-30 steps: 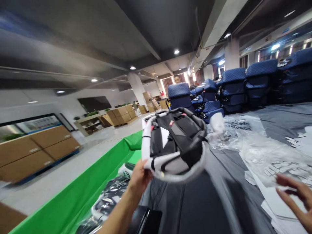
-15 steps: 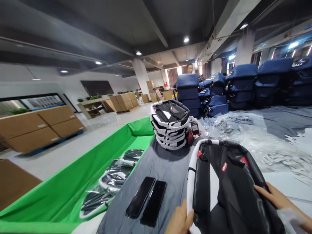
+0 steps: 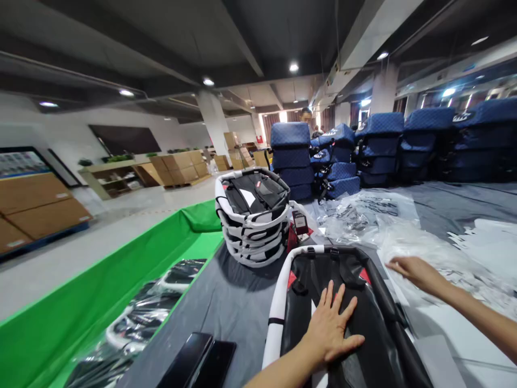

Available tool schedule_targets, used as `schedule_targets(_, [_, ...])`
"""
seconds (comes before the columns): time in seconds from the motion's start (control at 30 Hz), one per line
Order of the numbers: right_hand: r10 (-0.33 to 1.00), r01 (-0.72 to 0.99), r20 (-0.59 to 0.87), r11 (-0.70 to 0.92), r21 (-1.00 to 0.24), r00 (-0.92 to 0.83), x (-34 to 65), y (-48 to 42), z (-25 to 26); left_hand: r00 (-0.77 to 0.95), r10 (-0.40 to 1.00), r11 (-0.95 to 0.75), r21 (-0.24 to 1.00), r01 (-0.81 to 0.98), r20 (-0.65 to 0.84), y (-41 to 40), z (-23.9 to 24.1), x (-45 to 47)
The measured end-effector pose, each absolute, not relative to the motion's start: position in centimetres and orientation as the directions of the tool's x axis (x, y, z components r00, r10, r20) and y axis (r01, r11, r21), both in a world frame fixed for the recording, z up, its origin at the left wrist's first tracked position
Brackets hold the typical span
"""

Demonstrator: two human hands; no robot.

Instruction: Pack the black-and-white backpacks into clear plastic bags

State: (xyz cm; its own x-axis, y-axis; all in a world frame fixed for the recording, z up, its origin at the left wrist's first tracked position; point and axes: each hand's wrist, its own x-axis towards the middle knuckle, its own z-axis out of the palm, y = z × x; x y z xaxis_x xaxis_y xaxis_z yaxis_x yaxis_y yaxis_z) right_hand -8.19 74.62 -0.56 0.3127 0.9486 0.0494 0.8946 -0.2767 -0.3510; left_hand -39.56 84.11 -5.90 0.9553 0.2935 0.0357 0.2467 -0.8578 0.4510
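A black bag with white and black padded edging, red corner patches and buckled straps lies in front of me on the grey-covered table. My left hand rests flat on its upper face with the fingers spread. To the right of the bag, my right hand is held by a heap of clear plastic bags. Its fingers point left and nothing shows in them. Farther back stands a stack of similar black-and-white bags, with a dark tag hanging beside it.
Two black phones lie at the table's near left. Beyond that edge, a green-walled bin holds several plastic-wrapped bags. Blue quilted bags are piled along the back. White sheets lie at right; cartons stand on the floor.
My left hand has moved from the bag's left edge onto its face and spread out. My right hand has left the bag's right edge for the plastic. The view has turned rightward.
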Motion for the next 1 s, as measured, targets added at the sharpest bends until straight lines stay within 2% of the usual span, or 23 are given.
schedule_targets(0.07, [0.934,0.926,0.157,-0.275,-0.257,0.321,-5.9,79.1,0.2,0.961,0.275,-0.868,0.439,0.233,0.035,84.2,-6.1,-40.1])
schedule_targets(0.2, [0.941,0.945,0.187,-0.239,-0.226,0.282,-3.9,88.9,-3.0,0.958,0.256,-0.922,0.331,0.202,0.128,85.1,-7.2,-40.5])
schedule_targets(0.33, [0.919,0.943,0.258,-0.244,-0.226,0.299,-3.5,95.1,-7.8,0.947,0.233,-0.968,0.151,0.203,0.222,86.1,-10.3,-39.8])
schedule_targets(0.47, [0.885,0.918,0.299,-0.272,-0.288,0.357,-2.3,96.4,-9.0,0.941,0.238,-0.969,0.122,0.214,0.240,86.4,-11.4,-39.5])
schedule_targets(0.63, [0.902,0.930,0.310,-0.204,-0.307,0.300,-1.5,94.5,-4.1,0.947,0.256,-0.944,0.260,0.202,0.193,85.9,-9.6,-39.9])
schedule_targets(0.8, [0.863,0.960,0.450,-0.125,-0.251,0.230,-6.0,89.6,2.3,0.942,0.277,-0.889,0.422,0.176,0.191,85.6,-8.3,-40.2])
schedule_targets(0.87, [0.863,0.977,0.483,-0.055,-0.207,0.151,-9.1,86.7,3.5,0.928,0.301,-0.857,0.490,0.161,0.221,85.5,-7.8,-40.0])
schedule_targets(0.93, [0.871,0.990,0.492,0.071,-0.121,-0.002,-12.5,83.4,4.0,0.873,0.397,-0.783,0.601,0.162,0.282,85.2,-6.9,-39.7])
schedule_targets(1.0, [0.862,0.976,0.465,0.217,0.019,-0.200,-15.6,79.9,3.7,0.772,0.566,-0.599,0.788,0.144,0.289,84.6,-5.7,-39.3])
